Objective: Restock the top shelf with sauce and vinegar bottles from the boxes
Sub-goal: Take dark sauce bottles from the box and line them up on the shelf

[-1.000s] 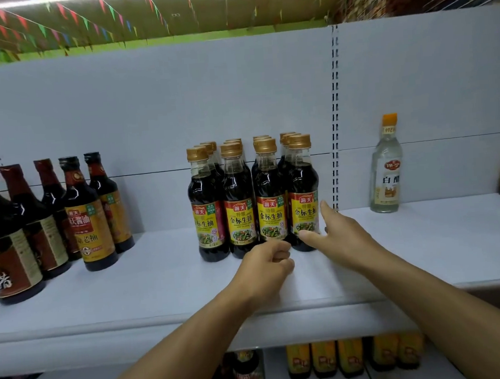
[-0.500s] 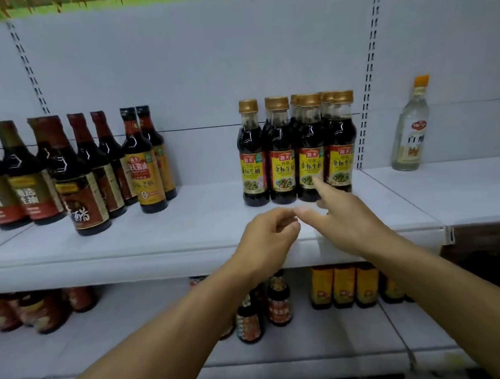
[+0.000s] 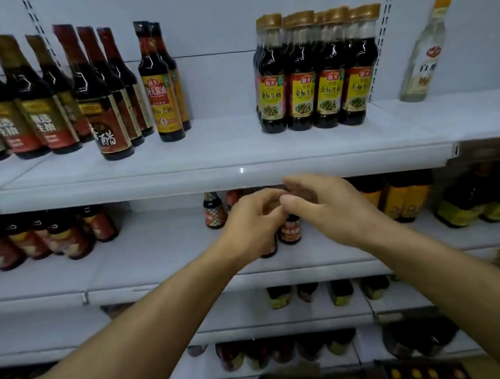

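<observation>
Now that both hands are drawing back from the gold-capped soy sauce bottles on the top shelf, the left hand and right hand are meeting below its edge, fingers loosely curled, grasping nothing; that group is looking placed beside a lone vinegar bottle. No boxes are showing, and the lower shelves are blurring

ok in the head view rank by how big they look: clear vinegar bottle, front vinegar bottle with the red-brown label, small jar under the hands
1. Front vinegar bottle with the red-brown label, possibly from nearness.
2. Clear vinegar bottle.
3. Small jar, partly hidden.
</observation>
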`<control>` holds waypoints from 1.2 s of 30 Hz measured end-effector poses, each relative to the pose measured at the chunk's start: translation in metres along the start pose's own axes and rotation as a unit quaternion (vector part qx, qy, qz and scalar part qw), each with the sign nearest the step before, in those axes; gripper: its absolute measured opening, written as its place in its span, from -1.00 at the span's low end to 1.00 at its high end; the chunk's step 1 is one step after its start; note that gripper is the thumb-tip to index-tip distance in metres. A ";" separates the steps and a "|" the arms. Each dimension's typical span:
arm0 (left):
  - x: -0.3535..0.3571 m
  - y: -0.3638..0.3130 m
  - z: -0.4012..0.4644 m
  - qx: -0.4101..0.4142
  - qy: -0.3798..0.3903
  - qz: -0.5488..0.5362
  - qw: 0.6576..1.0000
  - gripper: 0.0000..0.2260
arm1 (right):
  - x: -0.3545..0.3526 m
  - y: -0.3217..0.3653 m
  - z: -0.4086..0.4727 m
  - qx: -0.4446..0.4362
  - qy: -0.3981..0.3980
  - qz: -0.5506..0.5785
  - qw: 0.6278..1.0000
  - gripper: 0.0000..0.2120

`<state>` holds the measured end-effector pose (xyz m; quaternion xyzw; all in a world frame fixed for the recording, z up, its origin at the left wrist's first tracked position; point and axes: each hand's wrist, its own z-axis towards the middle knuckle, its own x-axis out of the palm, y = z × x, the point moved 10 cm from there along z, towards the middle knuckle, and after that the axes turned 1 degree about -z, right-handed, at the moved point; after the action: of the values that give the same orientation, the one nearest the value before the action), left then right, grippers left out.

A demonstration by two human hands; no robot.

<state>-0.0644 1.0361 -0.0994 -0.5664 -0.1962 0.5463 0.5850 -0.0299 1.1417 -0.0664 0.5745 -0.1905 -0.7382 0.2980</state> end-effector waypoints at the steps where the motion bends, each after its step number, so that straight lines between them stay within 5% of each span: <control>1: 0.001 0.006 -0.007 -0.007 0.005 -0.005 1.000 -0.77 | 0.008 0.001 -0.004 -0.006 0.005 -0.002 1.000 -0.61; 9: -0.002 0.050 -0.045 -0.070 0.003 -0.008 0.997 -0.81 | 0.062 -0.006 -0.016 -0.028 0.062 0.028 0.997 -0.78; 36: 0.142 0.302 -0.152 -0.358 0.027 -0.056 0.932 -0.88 | 0.275 -0.214 -0.099 0.095 0.304 0.041 0.947 -0.71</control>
<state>-0.0148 1.0184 -0.4622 -0.7408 -0.3942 0.3908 0.3783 -0.0265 1.1270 -0.4283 0.7889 -0.1834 -0.4944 0.3156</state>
